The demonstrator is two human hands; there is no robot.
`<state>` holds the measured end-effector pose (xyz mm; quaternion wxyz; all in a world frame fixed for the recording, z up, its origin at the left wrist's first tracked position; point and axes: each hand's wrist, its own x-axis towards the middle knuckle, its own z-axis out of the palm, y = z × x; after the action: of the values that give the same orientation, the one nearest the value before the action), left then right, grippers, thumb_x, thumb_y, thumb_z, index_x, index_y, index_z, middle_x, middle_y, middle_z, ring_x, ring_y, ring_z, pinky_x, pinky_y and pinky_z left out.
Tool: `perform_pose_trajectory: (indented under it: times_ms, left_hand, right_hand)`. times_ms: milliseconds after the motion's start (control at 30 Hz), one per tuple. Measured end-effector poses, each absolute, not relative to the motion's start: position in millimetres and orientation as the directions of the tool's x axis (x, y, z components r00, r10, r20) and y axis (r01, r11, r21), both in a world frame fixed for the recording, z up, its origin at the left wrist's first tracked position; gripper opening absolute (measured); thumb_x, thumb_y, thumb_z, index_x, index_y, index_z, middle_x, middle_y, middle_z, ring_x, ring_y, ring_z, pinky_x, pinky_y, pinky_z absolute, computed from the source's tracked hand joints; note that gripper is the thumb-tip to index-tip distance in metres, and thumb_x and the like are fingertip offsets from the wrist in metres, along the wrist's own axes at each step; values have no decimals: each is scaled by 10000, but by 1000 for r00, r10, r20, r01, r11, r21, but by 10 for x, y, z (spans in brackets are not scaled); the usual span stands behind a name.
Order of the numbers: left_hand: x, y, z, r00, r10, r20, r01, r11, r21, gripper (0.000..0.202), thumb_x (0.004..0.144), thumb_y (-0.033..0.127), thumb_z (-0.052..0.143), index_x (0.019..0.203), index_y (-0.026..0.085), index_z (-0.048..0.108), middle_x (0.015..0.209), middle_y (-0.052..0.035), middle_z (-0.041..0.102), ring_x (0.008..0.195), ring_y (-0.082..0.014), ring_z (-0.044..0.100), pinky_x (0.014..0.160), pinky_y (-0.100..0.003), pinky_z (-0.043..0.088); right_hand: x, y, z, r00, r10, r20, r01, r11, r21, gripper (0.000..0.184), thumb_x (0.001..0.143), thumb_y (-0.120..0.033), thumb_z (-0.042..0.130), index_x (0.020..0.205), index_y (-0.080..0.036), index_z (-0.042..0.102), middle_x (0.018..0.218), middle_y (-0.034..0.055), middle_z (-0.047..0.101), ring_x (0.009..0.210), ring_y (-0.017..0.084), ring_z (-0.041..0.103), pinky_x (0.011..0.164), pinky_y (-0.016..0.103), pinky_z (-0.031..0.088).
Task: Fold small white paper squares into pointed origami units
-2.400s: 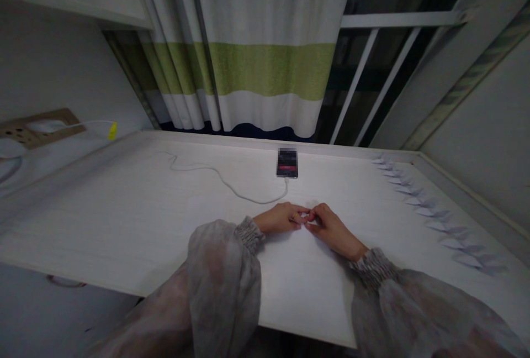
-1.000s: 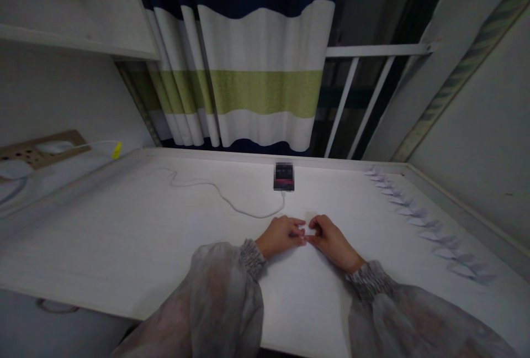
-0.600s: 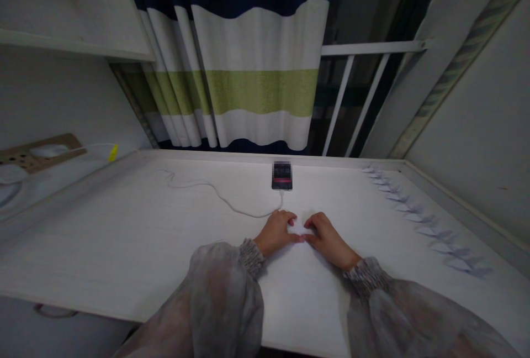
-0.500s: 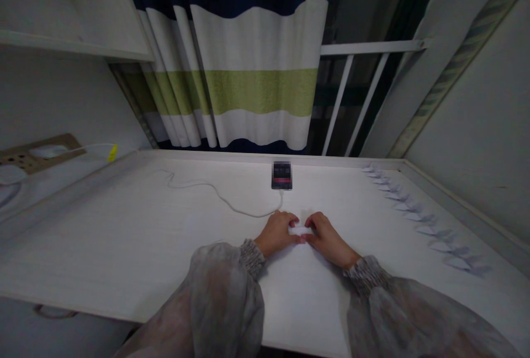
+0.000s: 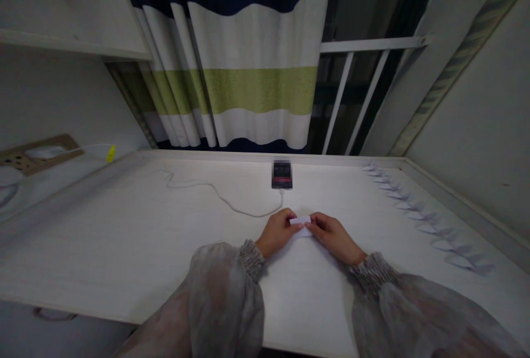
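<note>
Pinching white folded paper point(image 5: 300, 219): left hand point(image 5: 277, 231) and right hand point(image 5: 334, 235), each grip narrow.
Dark rectangular device point(image 5: 282, 174) lies beyond the paper.

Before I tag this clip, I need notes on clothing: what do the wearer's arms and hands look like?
The left sleeve and right sleeve are grey, loose and puffed, of seemingly sheer fabric with faint mottling. Each ends in a gathered, crinkled cuff at the wrist. The left hand and right hand wear no gloves.

Home room: striped curtain point(image 5: 259, 90), desk point(image 5: 124, 236)
</note>
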<state>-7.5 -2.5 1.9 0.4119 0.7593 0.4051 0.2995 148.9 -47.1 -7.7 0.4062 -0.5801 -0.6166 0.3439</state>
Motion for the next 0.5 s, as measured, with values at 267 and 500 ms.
perform_pose_trajectory:
  times_ms: [267,500]
  left_hand:
    - [-70,-21,-39,570,816,98,209,-260,943,199,664,308,586,719,124,533,569,41,478,508,-61,407,482,-178,304]
    - [-75,-10,-14,661,749,-36,114,-53,992,311,564,352,663,714,100,559,545,32,504,455,-51,420,448,-178,321]
  right_hand:
    - [1445,-514,23,-18,998,59,288,62,-956,238,704,-389,511,679,-153,504,579,-36,434,525,86,380,490,231,298]
    - [1432,-549,45,31,988,150,89,147,-985,342,637,-325,638,862,-197,414,510,-100,403,455,62,355,451,199,276]
